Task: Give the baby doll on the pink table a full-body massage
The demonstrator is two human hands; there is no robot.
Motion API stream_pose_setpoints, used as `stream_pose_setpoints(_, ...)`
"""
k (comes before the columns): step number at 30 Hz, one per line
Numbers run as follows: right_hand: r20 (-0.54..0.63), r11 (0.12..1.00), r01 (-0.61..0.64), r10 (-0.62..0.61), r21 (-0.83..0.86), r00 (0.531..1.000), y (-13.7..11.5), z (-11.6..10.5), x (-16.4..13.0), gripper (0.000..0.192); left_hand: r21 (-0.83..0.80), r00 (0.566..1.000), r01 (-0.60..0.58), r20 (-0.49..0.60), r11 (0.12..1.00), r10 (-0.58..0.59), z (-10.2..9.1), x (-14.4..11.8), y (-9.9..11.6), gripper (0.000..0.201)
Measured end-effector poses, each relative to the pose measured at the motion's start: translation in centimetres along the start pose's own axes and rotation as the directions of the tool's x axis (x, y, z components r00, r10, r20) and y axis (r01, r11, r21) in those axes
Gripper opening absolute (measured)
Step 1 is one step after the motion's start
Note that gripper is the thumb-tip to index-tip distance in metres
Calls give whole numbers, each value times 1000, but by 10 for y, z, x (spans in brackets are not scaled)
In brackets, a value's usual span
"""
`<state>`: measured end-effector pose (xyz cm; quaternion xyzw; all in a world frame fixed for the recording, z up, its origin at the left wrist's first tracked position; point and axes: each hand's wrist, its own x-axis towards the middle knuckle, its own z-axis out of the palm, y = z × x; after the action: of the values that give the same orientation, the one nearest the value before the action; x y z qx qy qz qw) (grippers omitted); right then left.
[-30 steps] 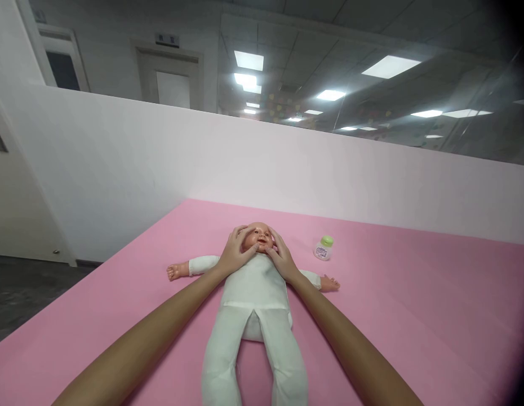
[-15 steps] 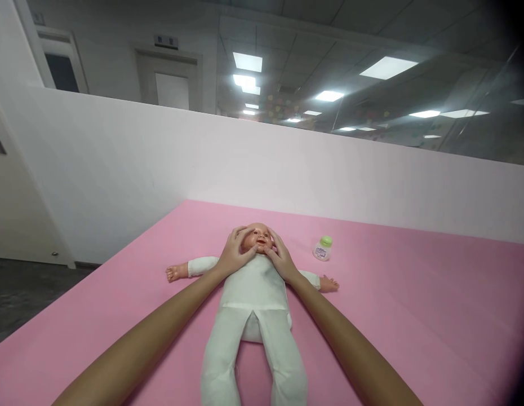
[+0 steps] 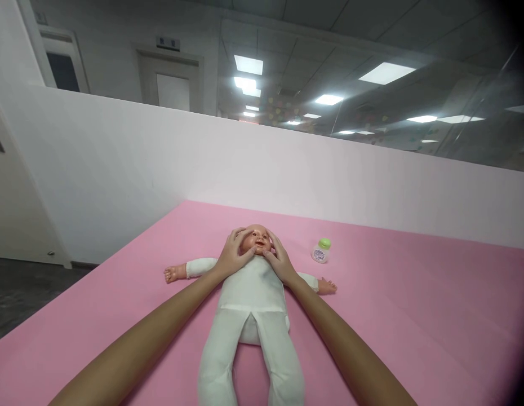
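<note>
A baby doll (image 3: 252, 293) lies on its back, with a hard plastic head and a white cloth body. My left hand (image 3: 235, 251) rests against one side of its head, fingers spread toward the forehead and thumb at the chin. On the opposite side my right hand (image 3: 280, 258) does the same, thumb beside the mouth. The doll's face shows between both palms; the sides of its head are hidden under my fingers. Its arms stretch out sideways and its legs point toward me.
A small clear bottle with a green cap (image 3: 321, 251) stands right of the doll's head. Under everything is a pink table surface (image 3: 397, 316). A white partition (image 3: 329, 180) borders it at the back, and a door (image 3: 21, 203) is at the left.
The view has shifted very slightly. Both hands keep their place on the doll's head, and the bottle stands where it was.
</note>
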<state>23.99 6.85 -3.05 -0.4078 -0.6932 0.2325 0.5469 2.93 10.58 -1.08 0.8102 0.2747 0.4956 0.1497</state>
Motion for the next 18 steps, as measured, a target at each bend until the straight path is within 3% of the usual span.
stream_pose_setpoints(18,-13,999,18,-19,-30,1000,-3,0,1,62,-25,1000,10,19,1000,-9,-3,0,3,51)
